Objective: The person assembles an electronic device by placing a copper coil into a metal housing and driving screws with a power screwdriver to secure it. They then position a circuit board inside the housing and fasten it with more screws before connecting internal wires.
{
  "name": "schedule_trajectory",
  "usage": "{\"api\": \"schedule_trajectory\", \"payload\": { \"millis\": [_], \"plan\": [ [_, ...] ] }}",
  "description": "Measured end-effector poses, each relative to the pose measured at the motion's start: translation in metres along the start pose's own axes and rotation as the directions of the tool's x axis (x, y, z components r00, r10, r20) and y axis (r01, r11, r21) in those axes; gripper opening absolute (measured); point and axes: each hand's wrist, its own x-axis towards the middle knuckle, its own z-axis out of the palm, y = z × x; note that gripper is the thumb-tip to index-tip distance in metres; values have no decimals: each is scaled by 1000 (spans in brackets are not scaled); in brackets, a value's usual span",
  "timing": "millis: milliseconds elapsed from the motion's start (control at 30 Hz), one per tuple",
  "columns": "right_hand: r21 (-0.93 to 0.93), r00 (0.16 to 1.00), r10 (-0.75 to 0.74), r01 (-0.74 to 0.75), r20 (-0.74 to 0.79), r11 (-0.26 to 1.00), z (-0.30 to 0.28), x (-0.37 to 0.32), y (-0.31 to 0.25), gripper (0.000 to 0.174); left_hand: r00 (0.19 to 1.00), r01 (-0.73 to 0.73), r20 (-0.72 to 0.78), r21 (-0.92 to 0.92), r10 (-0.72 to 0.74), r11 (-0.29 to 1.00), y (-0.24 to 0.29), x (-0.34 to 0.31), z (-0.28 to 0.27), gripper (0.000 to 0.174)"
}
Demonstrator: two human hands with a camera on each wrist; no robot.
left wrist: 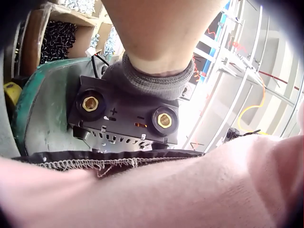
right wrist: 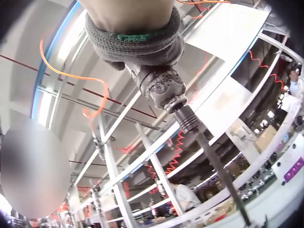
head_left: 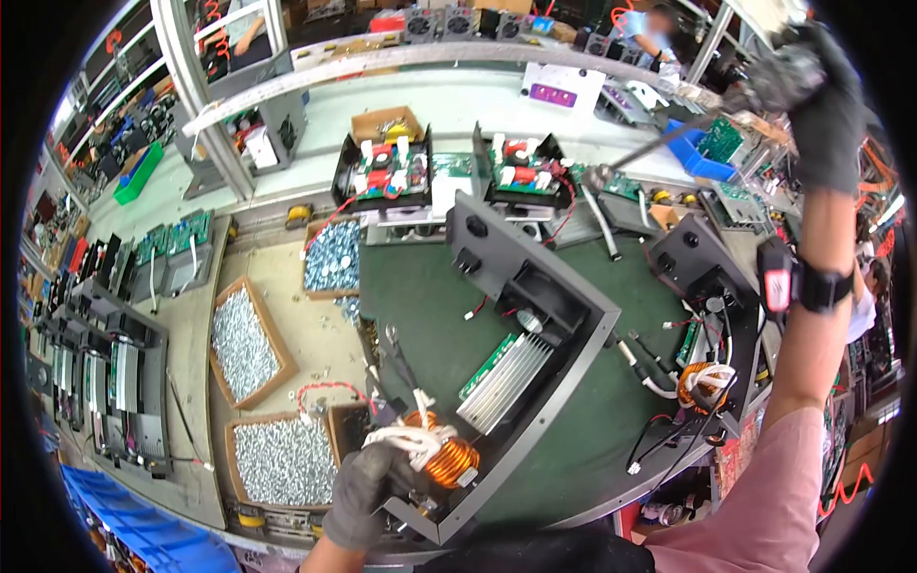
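My gloved left hand (head_left: 355, 497) is at the near end of a grey metal case (head_left: 564, 382), beside a copper coil (head_left: 451, 465) with white-sleeved leads (head_left: 411, 441). Its fingers bend close to those leads; I cannot tell what they hold. In the left wrist view, the case's end panel (left wrist: 126, 114) shows two brass terminals, and the glove partly covers it. Raised at upper right, my gloved right hand (head_left: 829, 124) grips a power screwdriver (right wrist: 164, 88). Its long bit (right wrist: 218, 166) points toward the bench's far side. A heatsink (head_left: 504, 382) and a fan (head_left: 540, 301) sit inside the case.
Screw-filled boxes (head_left: 284, 462) stand at left. A second case (head_left: 702, 267) with a coil lies at right. Black units with circuit boards (head_left: 387, 172) line the far side, near a blue bin (head_left: 695, 153). More black assemblies (head_left: 115, 368) are at far left. A rail (head_left: 411, 59) crosses the back.
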Motion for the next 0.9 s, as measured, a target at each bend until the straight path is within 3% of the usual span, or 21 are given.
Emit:
{"api": "schedule_trajectory", "payload": {
  "millis": [33,100,133,167,233,267,300,333,367,433,467,500,533,567,633,800,833,900],
  "plan": [
    [-98,979,-31,52,202,994,2,1,12,25,999,20,-48,-75,-24,997,-17,-2,1,39],
    [-212,928,201,-138,314,968,-34,52,59,26,1000,-27,13,71,26,997,-15,-2,-4,38],
    [-197,968,85,-37,238,980,-10,42,81,26,997,75,-23,-6,-75,997,-1,-2,-1,45],
    [-256,973,41,19,227,966,-2,38,106,25,986,-122,-40,471,160,874,-14,-6,-4,40],
    [-377,978,-47,123,204,918,13,31,155,53,990,-99,-52,427,133,899,0,-5,2,39],
    [-140,922,-236,289,306,947,17,36,191,56,995,91,-24,-14,-92,996,0,-7,1,43],
    [-199,923,-131,214,362,956,12,40,219,61,955,297,106,-434,-279,851,2,-9,-1,47],
    [-183,936,-41,111,349,977,14,34,238,65,942,298,-28,-387,-334,872,20,-4,13,58],
    [-362,952,26,91,306,928,22,21,232,66,966,229,-29,-374,-258,899,14,-6,11,57],
    [-352,960,45,58,277,934,20,21,275,68,951,279,-32,-345,-309,896,17,-5,10,57],
    [-461,971,-7,119,239,879,16,22,308,67,947,291,-34,-331,-319,898,15,-5,8,57],
    [-566,977,-60,169,205,807,20,20,314,66,950,286,-16,-360,-312,888,6,-6,6,56],
    [-808,932,-279,344,232,478,18,11,317,76,945,300,-17,-361,-328,883,-1,-8,5,56],
    [-808,933,-277,340,228,480,21,8,314,76,939,315,-18,-361,-345,877,1,-7,5,56],
    [-919,983,-107,177,148,353,25,-1,307,83,932,297,-96,-350,-349,888,7,-7,10,55],
    [-895,968,177,82,176,438,24,-1,251,88,959,242,-28,-444,-283,863,3,0,9,51],
    [-876,947,231,92,224,473,20,1,239,89,977,178,-34,-416,-210,892,-7,-1,6,49],
    [-889,927,293,80,233,451,19,2,216,87,955,257,-117,-143,-274,956,-9,2,-2,42]
  ]
}}
